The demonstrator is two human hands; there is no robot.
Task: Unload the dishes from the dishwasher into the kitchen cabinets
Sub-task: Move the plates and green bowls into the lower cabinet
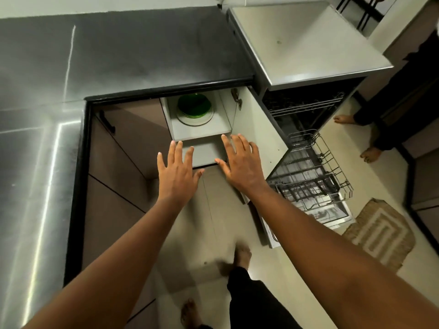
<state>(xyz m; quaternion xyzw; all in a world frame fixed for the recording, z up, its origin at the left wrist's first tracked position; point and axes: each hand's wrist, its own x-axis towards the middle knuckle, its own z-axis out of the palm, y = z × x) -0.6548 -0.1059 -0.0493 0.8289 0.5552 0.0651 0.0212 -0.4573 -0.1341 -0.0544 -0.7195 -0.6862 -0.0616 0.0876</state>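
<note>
A: Dishes first. Where are they?

B: Stack of plates [195,109] on the upper shelf [202,130] of the open cabinet [234,115] under the countertop [142,48]. Green plates on top of a wider pale or clear one. Stack sits toward the back, upright, nothing leaning.

A: Dishwasher?

B: Dishwasher [308,91] just right of the cabinet, door down. Lower rack [311,176] pulled out, and I see only bare wire and the cutlery basket [308,186], no dishes. Upper rack [306,108] is dark, can't tell if anything is in there.

A: Hands?

B: Both empty. Left hand [177,173] and right hand [240,162] are out in front of the cabinet opening, palms down, fingers straight and spread, holding nothing. Right hand is beside the open cabinet door [259,138]; touching it or not, can't tell.

A: Progress call?

B: Judging late stage. Plates are stowed and the lower rack looks cleared. Left: check the upper rack, then probably close the cabinet and dishwasher.

A: Anything else around?

B: Woven mat [380,233] on the floor by the dishwasher door, second person's bare feet [356,136] at right.
</note>
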